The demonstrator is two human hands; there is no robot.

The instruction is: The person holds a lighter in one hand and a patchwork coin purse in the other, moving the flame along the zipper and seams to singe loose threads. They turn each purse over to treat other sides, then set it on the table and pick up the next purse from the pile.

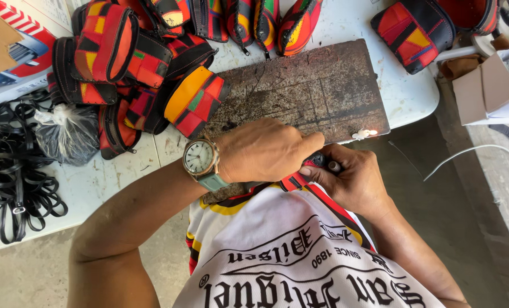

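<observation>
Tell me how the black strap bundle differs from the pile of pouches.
The black strap bundle is plain black; the pile of pouches is red, orange and yellow with black trim. The straps are thin, tangled loops; the pouches are bulky sewn shapes. Both lie on the white table, away from either hand.

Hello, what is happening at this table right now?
A person works at a white table, both hands close together at the near edge of a dark, scratched board. The left hand, with a wristwatch, covers a small red and black piece that the right hand also grips. A pile of colourful pouches lies to the left, beside black straps.
</observation>
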